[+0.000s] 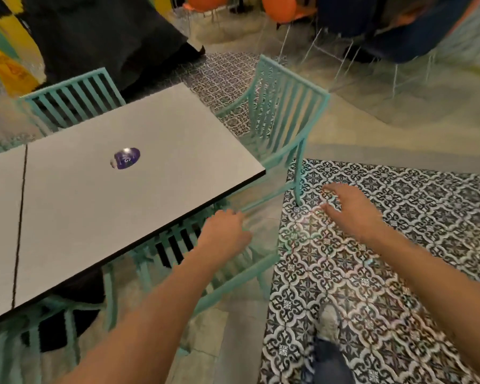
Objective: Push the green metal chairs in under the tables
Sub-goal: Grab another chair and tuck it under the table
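Observation:
A white table (139, 206) fills the left half of the view. One green metal chair (286, 112) stands at its right end, angled, with its seat partly under the tabletop. A second green chair (233, 281) sits along the near edge, its slatted seat under the table. My left hand (225, 231) hovers over this near chair with loosely bent fingers and nothing visibly in its grip. My right hand (349, 209) is spread open above the patterned floor, just right of the end chair's rear leg, touching nothing. A third green chair (72, 98) stands at the far side.
Another green chair (39, 333) is tucked in at the near left. A purple round sticker (126, 158) lies on the table. Orange chairs (283, 6) and a dark blue seat (399, 31) stand at the back. A yellow floor sign (9, 70) stands far left. My shoe (329, 322) is on the tiles.

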`<state>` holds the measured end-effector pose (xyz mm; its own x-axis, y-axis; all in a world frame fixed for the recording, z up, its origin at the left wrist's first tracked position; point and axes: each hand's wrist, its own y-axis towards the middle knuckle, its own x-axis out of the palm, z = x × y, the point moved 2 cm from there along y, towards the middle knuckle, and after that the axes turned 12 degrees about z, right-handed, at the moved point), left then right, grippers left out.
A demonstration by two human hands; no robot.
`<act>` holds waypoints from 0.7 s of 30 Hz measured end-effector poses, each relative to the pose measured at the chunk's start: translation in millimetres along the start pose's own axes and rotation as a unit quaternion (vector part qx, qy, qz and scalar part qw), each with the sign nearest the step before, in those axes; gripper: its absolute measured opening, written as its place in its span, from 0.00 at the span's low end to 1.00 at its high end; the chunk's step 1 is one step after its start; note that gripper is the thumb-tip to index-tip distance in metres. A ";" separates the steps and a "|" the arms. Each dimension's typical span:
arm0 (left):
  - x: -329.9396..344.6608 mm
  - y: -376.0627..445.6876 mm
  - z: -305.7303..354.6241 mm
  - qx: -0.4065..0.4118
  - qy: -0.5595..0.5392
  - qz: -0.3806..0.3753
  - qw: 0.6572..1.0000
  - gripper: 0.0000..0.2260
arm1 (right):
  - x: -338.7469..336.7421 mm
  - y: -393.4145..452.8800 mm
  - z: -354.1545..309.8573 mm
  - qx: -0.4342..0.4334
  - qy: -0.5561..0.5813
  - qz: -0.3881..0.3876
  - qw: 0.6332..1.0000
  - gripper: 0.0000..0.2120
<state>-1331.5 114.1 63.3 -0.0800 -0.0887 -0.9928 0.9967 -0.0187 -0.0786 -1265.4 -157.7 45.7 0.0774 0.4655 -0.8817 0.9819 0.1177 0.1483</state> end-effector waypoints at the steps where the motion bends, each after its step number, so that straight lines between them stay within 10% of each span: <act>1: 0.1 24.0 17.6 0.015 0.021 0.006 1.000 0.18 | -4.1 16.7 17.2 -0.011 -0.005 0.000 1.000 0.25; 21: -26.4 505.2 243.1 -0.027 0.020 0.090 0.995 0.19 | -66.8 427.5 247.4 -0.111 -0.061 -0.048 0.991 0.30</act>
<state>-828.7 -135.1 71.6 0.0993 -0.0464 -0.9940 0.9942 0.0473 0.0971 -808.1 -355.5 57.1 0.0184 0.3342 -0.9423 0.9243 0.3537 0.1435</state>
